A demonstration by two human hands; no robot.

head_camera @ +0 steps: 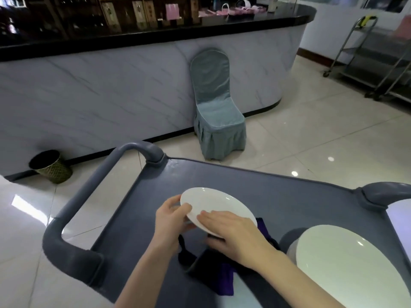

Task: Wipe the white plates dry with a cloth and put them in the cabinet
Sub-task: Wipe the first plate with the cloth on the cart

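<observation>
Early yet: L grip [171, 216] clasps plate [213, 205] rim, R grip [231, 232] flat, unclenched, on it; cloth [222, 283] beneath; 2nd plate [347, 263] waits on cart [266, 185].

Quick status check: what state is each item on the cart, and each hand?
Small plate: tilted, between both hands.
Left hand: grips small plate's left rim.
Right hand: fingers flat on small plate.
Cloth: crumpled on cart, under the hands.
Large plate: lying on cart, untouched.
</observation>
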